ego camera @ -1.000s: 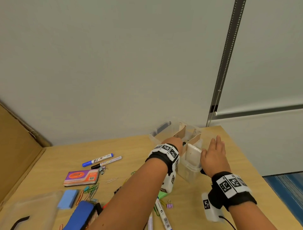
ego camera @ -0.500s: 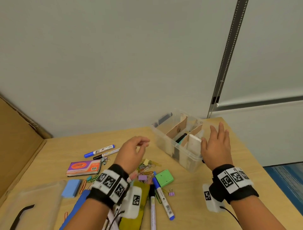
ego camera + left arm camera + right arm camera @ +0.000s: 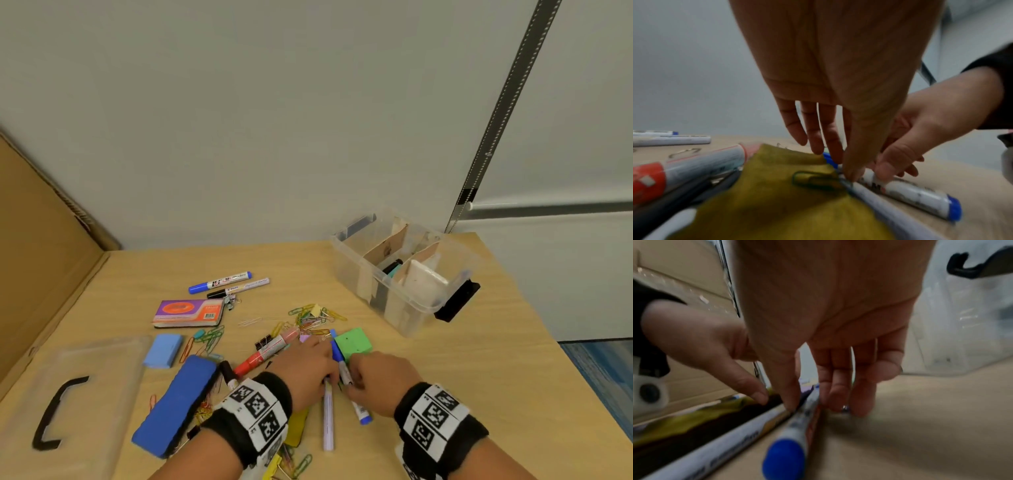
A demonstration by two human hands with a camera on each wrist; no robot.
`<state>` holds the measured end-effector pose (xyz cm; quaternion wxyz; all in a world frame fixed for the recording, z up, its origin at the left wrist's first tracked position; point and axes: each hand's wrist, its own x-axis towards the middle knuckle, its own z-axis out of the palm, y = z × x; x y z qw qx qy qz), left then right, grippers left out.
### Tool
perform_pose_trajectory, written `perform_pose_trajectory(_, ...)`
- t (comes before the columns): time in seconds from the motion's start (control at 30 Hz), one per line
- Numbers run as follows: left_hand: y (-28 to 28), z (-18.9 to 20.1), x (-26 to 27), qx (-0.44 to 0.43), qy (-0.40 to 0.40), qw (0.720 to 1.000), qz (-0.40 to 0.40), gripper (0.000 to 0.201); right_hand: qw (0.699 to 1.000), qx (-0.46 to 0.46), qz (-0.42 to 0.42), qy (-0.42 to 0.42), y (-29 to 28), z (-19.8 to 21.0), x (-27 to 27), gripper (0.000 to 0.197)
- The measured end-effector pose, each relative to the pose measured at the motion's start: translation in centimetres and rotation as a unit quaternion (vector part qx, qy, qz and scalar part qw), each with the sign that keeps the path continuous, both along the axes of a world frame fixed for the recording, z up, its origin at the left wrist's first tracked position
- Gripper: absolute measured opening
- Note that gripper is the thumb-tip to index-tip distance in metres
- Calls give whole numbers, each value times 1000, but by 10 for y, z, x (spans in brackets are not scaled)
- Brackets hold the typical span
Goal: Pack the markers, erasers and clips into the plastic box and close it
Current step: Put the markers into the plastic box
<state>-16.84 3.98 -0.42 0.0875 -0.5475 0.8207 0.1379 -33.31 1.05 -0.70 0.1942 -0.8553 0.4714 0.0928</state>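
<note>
The clear plastic box [image 3: 349, 270] stands open at the back right, with cardboard dividers and a few items inside. Near the front, a blue-capped marker [image 3: 359, 411] [image 3: 920, 194] [image 3: 797, 434] lies beside a pale marker [image 3: 328, 421] [image 3: 890, 216] [image 3: 725, 439]. My right hand [image 3: 349, 380] [image 3: 813, 405] pinches the blue-capped marker between thumb and fingers. My left hand [image 3: 325, 373] [image 3: 834, 162] reaches down with nearly straight fingers, its thumb tip touching the pale marker's end. A green eraser block [image 3: 352, 344] sits just beyond the hands.
The box lid [image 3: 99, 394] lies at the front left. A blue board eraser [image 3: 174, 404], small blue eraser [image 3: 162, 349], red marker [image 3: 267, 353], paper clips [image 3: 315, 318], notepad [image 3: 188, 311], two far markers [image 3: 219, 284] and a yellow cloth [image 3: 787, 194] lie scattered. Cardboard [image 3: 41, 257] walls the left.
My left hand came back from the box to the markers near the front. My right hand left the box's side and took hold of the blue-capped marker.
</note>
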Motion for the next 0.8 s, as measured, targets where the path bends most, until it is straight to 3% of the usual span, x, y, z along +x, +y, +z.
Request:
perform_pose_trajectory(0.17,1,-5,-5,9,-40,998,-45,31,999,39,-9,32,4,-1,6,21)
perform_pose_trajectory(0.3,1,-6,-9,-6,-48,997,-55,29,998,56,-39,15,-1,7,-1,35)
perform_pose_trajectory(0.37,2,-8,-9,-12,-43,998,-53,30,998,41,-47,-1,-4,20,-5,31)
perform_pose_trajectory(0.53,-3,-11,-3,-23,-1,998,-60,29,992,-63,-52,-98,-15,69,-16,22)
perform_pose_trajectory(0.7,-9,-5,2,-61,65,996,-28,24,945,-151,-129,-259,-47,108,-28,14)
perform_pose_trajectory(0.8,-8,0,11,-88,151,984,28,18,926,-171,-191,-276,-73,119,-36,11)
